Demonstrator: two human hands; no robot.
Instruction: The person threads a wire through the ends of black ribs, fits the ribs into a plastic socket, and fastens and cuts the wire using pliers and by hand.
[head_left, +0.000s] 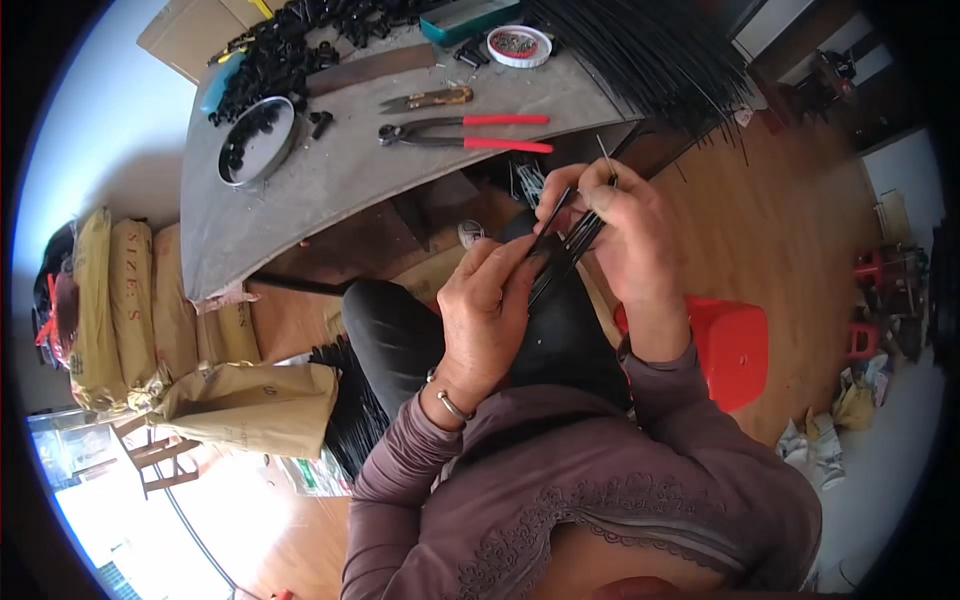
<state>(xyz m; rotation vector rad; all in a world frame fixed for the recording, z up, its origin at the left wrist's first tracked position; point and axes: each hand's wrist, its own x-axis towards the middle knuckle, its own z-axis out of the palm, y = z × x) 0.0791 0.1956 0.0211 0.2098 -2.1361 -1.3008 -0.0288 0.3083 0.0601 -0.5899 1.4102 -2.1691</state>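
Above my lap, my left hand point(487, 300) is closed on thin black rods point(563, 262), which slant up to the right. A silver bracelet circles that wrist. My right hand point(625, 215) is closed at the upper part of the rods, its thumb and index finger pinched on a thin metal pin point(604, 150) that sticks up. On the grey table point(330, 190) lie pliers with red handles point(507, 119) and small snips point(427, 99). Which rod each fingertip touches cannot be made out.
Black parts point(290, 60), a round tray point(226, 165), a white dish point(519, 60) and long black rods point(650, 60) lie on the table. A red stool point(740, 350) stands at my right. Sacks point(130, 290) line the left wall.
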